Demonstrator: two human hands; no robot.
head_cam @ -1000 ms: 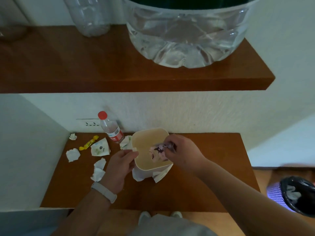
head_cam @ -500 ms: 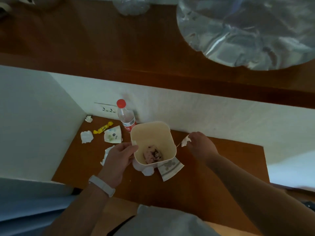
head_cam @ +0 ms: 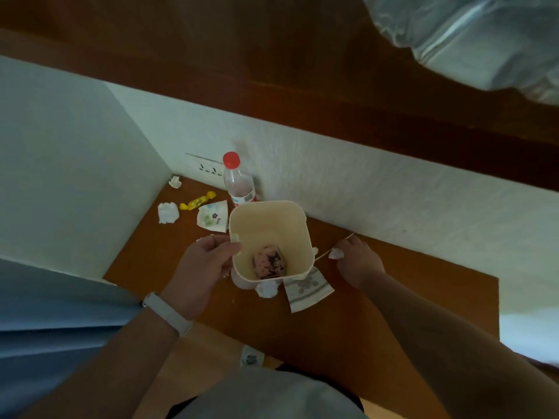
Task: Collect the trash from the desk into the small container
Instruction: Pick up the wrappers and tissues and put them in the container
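1. A cream, square-mouthed container (head_cam: 269,228) stands on a brown wooden desk (head_cam: 378,313), near the back wall.
2. The left hand (head_cam: 202,264) grips the container's left rim, thumb inside, fingers curled around the outside; a pale band (head_cam: 168,313) circles that wrist.
3. The right hand (head_cam: 358,261) rests on the desk just right of the container, fingers pinched shut on a small white paper wad (head_cam: 335,253) (a thin stick (head_cam: 334,247) runs beside it).
4. Inside the container lies a pink-and-dark wrapper (head_cam: 269,263).
5. Touching the container's front: a crumpled white ball (head_cam: 266,289) and a striped printed paper (head_cam: 307,290).
6. Left of it: a floral paper (head_cam: 213,219), yellow candy (head_cam: 197,201), two white scraps, and a red-capped bottle (head_cam: 239,182).
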